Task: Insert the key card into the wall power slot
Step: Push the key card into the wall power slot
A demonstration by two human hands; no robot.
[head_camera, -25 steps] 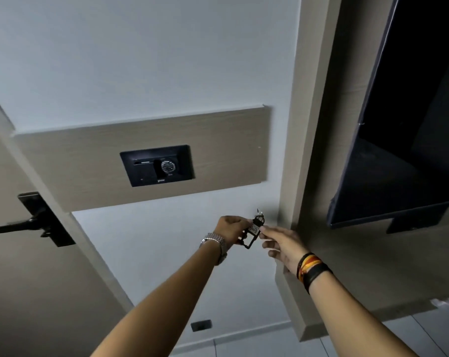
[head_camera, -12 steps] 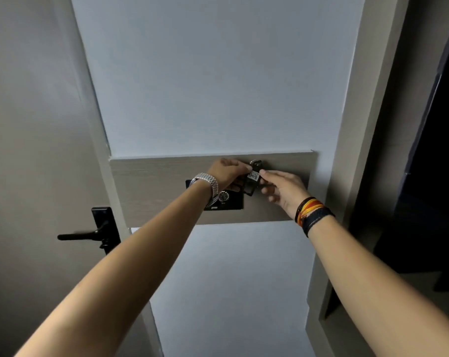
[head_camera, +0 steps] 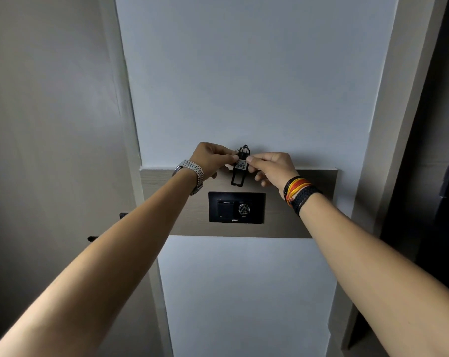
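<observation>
A black key card tag (head_camera: 239, 171) with a white handwritten label and a key ring on top hangs upright between both hands. My left hand (head_camera: 212, 157), with a metal watch on the wrist, pinches its left edge. My right hand (head_camera: 272, 168), with coloured bracelets on the wrist, pinches its right edge. The tag's lower end hovers a little above the black wall power panel (head_camera: 236, 207). The panel's card slot (head_camera: 225, 202) is at its upper left, with a round dial to the right of it.
The panel sits in a wood-look strip (head_camera: 313, 202) across a white wall. On the left is a grey door whose dark handle (head_camera: 93, 238) is mostly hidden by my left forearm. A dark opening (head_camera: 439, 176) lies at the far right.
My view has swung up and squared onto the wall panel. Both hands have risen with the key card tag from in front of the panel to just above it, and the tag hangs vertical.
</observation>
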